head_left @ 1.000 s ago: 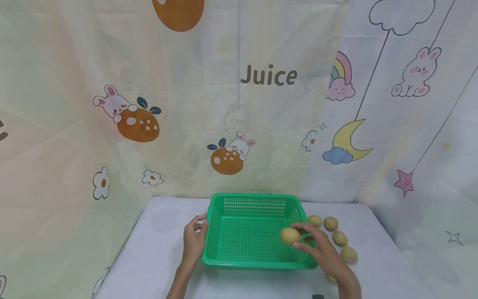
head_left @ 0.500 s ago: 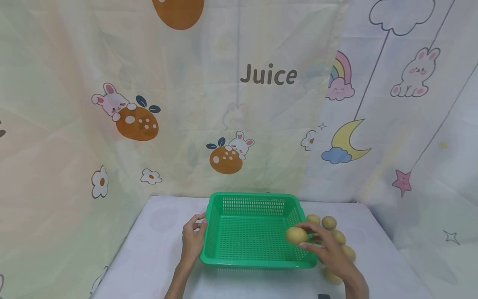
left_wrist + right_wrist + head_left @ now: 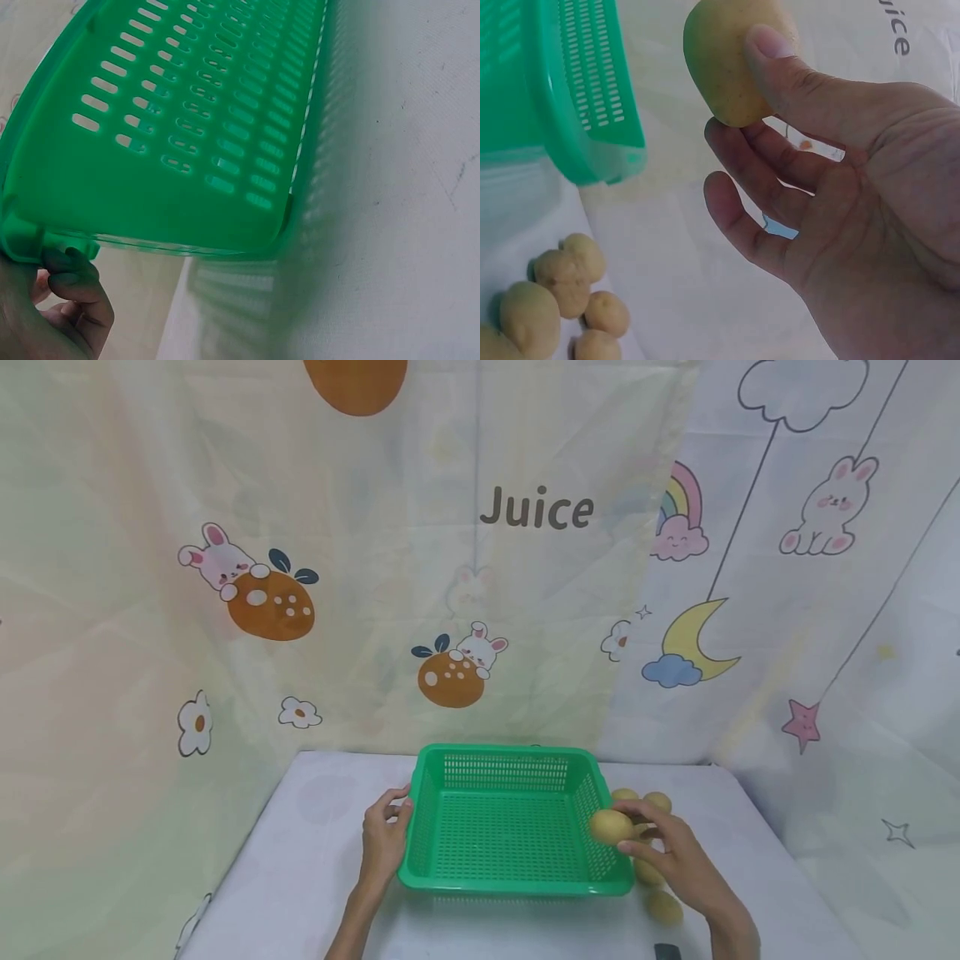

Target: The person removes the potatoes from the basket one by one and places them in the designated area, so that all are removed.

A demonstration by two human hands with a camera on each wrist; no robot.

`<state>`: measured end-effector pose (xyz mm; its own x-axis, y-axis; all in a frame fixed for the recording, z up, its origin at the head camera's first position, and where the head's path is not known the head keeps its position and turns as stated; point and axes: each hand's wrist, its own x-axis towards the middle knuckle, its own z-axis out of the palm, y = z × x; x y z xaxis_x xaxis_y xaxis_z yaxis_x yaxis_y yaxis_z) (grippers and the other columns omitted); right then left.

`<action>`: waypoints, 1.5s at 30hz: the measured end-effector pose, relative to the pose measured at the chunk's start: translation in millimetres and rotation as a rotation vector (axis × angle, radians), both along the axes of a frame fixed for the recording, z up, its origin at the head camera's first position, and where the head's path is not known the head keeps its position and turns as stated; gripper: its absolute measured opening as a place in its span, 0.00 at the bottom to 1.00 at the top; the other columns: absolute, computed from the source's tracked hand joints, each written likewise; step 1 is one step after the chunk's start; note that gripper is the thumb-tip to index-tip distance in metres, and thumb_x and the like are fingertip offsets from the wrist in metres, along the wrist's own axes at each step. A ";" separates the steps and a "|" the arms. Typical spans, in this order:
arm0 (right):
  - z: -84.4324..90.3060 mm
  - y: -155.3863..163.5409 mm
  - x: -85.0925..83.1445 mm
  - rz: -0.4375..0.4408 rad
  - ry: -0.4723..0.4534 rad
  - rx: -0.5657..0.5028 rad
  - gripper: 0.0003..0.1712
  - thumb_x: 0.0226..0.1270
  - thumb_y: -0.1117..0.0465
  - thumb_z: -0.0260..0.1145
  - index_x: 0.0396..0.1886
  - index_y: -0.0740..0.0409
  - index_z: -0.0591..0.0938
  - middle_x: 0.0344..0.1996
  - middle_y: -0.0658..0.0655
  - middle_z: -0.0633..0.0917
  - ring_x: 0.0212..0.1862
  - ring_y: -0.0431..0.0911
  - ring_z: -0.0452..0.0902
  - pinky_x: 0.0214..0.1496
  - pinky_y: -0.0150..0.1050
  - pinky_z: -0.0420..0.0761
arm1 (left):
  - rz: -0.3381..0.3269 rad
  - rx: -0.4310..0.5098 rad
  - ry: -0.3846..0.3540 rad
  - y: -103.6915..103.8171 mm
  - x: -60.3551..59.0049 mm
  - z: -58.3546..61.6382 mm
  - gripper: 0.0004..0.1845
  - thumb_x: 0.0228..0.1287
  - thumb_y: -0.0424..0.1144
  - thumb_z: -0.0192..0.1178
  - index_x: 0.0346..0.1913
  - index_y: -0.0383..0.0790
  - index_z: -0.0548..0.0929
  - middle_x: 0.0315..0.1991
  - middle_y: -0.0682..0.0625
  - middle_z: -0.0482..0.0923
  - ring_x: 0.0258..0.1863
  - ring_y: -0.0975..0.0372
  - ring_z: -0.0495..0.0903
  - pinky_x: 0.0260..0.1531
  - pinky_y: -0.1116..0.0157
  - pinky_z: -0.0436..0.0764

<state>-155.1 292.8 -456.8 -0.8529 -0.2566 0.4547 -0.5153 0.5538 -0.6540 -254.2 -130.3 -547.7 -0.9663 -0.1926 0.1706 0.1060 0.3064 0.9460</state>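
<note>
Right hand (image 3: 671, 856) has a potato (image 3: 611, 826) pinched between thumb and fingertips (image 3: 769, 45), and in the wrist view you can see the other fingers curled loosely under it, not really touching. The potato is up in the air right over the right rim of the green basket (image 3: 510, 881), not inside it. Left hand (image 3: 384, 839) is on the opposite side, fingers (image 3: 71, 289) hooked around the basket's left rim near the corner, holding it. The basket sits flat around the middle of the table (image 3: 315, 868), nothing lying on its mesh floor that I can see. The rest of the loose potatoes (image 3: 562, 300) are bunched together on the table just past the basket's right side, partly hidden behind the right hand in the head view. Small dark object (image 3: 666, 952) at the table's near edge, can't tell what it is.
</note>
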 end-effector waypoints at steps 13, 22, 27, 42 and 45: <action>-14.4 33.6 11.7 -0.101 -0.091 0.022 0.23 0.70 0.68 0.76 0.63 0.64 0.85 0.52 0.42 0.90 0.51 0.28 0.82 0.44 0.34 0.83 | -0.003 0.003 -0.001 1.1 1.0 1.3 0.17 0.84 0.35 0.58 0.67 0.35 0.85 0.43 0.36 0.90 0.28 0.57 0.89 0.29 0.70 0.84; -28.1 48.7 18.7 -0.141 -0.098 0.029 0.24 0.71 0.68 0.74 0.66 0.60 0.85 0.57 0.29 0.85 0.50 0.27 0.80 0.41 0.33 0.82 | 0.000 0.004 -0.020 1.7 1.5 1.5 0.17 0.84 0.35 0.58 0.67 0.36 0.85 0.40 0.37 0.90 0.26 0.59 0.88 0.29 0.70 0.83; -36.9 62.9 23.6 -0.180 -0.121 0.037 0.24 0.72 0.66 0.75 0.65 0.66 0.84 0.54 0.27 0.85 0.50 0.30 0.82 0.41 0.32 0.83 | 0.004 0.001 -0.021 2.3 1.5 0.5 0.17 0.84 0.35 0.58 0.67 0.36 0.85 0.40 0.38 0.89 0.26 0.59 0.87 0.29 0.70 0.83; -63.5 114.0 43.2 -0.274 -0.256 0.078 0.25 0.71 0.68 0.75 0.64 0.75 0.82 0.51 0.16 0.78 0.49 0.17 0.76 0.40 0.32 0.85 | 0.001 0.002 -0.025 0.0 0.6 0.0 0.17 0.84 0.35 0.58 0.67 0.37 0.85 0.39 0.38 0.89 0.25 0.59 0.88 0.28 0.69 0.83; -68.7 121.7 47.0 -0.272 -0.300 0.079 0.26 0.72 0.67 0.75 0.64 0.77 0.80 0.50 0.15 0.76 0.47 0.19 0.78 0.40 0.32 0.85 | 0.001 0.002 -0.025 -0.1 0.9 0.5 0.17 0.84 0.35 0.58 0.68 0.37 0.85 0.39 0.38 0.89 0.25 0.59 0.88 0.28 0.69 0.83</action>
<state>-108.1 414.4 -525.5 -0.9861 -0.0273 0.1639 -0.1362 0.6978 -0.7032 -253.2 -130.4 -547.2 -0.9701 -0.1941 0.1456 0.0815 0.3043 0.9491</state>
